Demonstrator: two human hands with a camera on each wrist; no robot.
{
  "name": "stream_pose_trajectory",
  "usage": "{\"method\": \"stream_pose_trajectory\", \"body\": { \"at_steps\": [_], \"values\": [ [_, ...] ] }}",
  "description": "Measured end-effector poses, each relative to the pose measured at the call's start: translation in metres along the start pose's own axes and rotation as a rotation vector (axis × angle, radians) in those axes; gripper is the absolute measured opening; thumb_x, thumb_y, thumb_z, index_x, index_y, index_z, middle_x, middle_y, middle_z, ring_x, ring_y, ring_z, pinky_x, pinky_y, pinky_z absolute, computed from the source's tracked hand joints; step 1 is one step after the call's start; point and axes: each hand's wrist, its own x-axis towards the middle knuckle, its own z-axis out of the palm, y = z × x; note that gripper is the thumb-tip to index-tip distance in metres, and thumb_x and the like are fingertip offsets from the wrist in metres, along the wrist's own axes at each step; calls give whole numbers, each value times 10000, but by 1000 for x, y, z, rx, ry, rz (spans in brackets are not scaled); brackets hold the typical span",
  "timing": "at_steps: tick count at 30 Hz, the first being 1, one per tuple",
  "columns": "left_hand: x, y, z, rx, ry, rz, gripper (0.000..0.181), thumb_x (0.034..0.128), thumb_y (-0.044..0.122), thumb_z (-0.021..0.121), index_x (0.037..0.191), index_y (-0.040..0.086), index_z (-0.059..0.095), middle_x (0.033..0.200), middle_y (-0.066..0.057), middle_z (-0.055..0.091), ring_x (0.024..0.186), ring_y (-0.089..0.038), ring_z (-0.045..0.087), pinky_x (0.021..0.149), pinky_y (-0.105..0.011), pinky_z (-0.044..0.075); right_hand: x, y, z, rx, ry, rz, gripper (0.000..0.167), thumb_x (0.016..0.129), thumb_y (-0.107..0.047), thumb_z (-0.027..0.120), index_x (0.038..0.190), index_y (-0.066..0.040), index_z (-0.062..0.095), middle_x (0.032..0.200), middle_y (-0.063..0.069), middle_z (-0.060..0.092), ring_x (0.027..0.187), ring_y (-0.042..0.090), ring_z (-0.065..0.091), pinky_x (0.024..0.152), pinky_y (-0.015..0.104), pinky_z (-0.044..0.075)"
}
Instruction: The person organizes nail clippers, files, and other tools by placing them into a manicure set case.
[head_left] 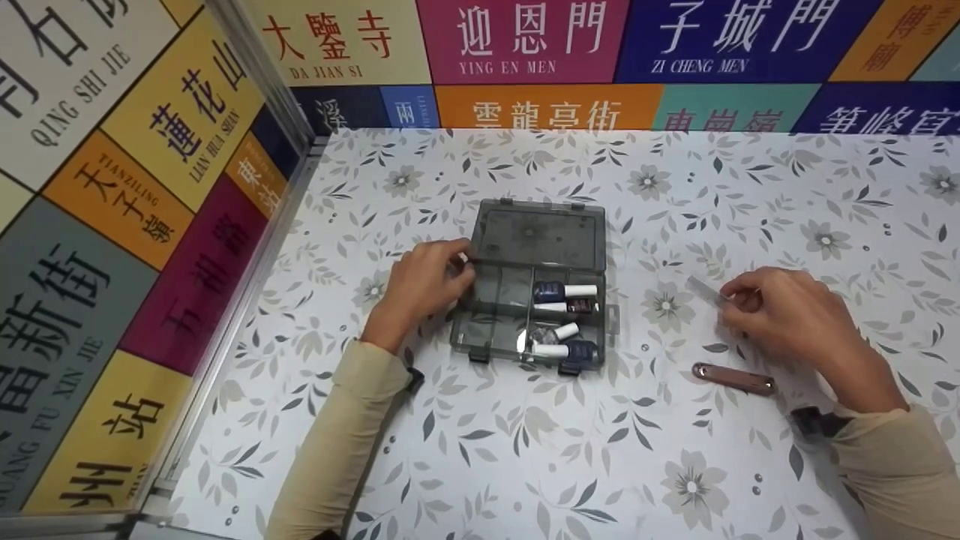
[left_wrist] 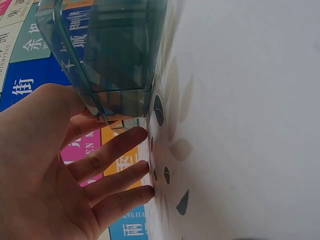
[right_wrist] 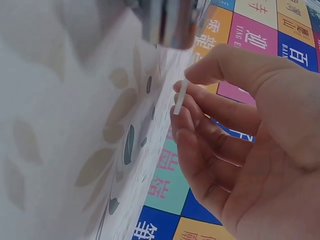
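Strip (head_left: 705,289), thin and translucent, is pinched between the thumb and fingers of the right hand (head_left: 795,319), to the right of the opened grey compartment box (head_left: 510,289); so slim a piece could twist or slip free if that pinch loosens. The left hand (head_left: 424,279) touches the box's left side with fingers mostly straight, where a hard push might slide it and jostle the nail polish bottles (head_left: 549,291) inside. Dropping the right wrist carelessly could also knock the brownish folding tool (head_left: 733,378) lying nearby on the floral tabletop (head_left: 525,450).
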Motion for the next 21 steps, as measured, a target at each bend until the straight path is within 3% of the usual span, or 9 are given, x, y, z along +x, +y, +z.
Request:
{"method": "stream_pose_trajectory", "body": {
  "at_steps": [6,13,21],
  "values": [
    [0,0,0,-5,0,0,99,991,274,678,1068,254,736,1054,21,812,937,-237,749,736,-484,576,-2,-5,2,3,62,-26,249,911,-247,783,1129,-133,828,947,28,773,823,203,640,651,348,425],
    [0,0,0,-5,-8,-6,132,995,274,674,1100,255,750,1054,21,814,950,-228,757,747,-490,583,-4,-14,3,16,151,-108,247,852,-141,767,1088,-125,838,934,35,762,803,210,644,642,323,437],
    [1,1,0,11,-15,-20,142,993,280,672,1111,268,750,1065,26,813,970,-231,758,759,-506,584,-2,-20,7,47,200,-176,258,838,-110,775,1089,-112,839,941,55,781,814,228,683,665,303,441]
  ]
}}
